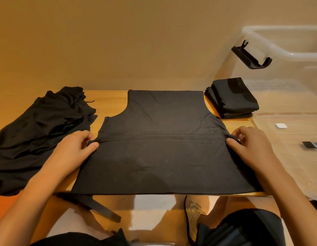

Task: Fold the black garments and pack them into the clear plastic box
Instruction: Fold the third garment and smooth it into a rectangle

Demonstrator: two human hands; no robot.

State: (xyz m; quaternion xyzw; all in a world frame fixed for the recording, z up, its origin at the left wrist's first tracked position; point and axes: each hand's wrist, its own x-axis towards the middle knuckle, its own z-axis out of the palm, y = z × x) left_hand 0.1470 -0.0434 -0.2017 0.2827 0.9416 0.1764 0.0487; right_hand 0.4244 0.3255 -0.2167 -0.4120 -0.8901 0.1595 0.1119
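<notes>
Head view, folding stage. A black sleeveless top (163,157) lies flat at the middle of the wooden bench (108,103), shoulder end toward the far wall and near edge at the bench's front edge; a straight horizontal crease crosses it about halfway up. The left hand (74,148) and the right hand (252,144) each meet the top at one end of this crease. Their fingers (94,145) are curled, thumb against fingertips, pinching the cloth at its side edge. To the left, touching the left hand's side of the bench, sits a loose pile of unfolded black garments (38,132). To the right stands the clear plastic box (305,55), open-topped, with a black latch (250,57) hanging from its rim. A stack of folded black garments (234,98) rests at the box's near-left corner — whether inside the transparent wall or just beside it cannot be told.
</notes>
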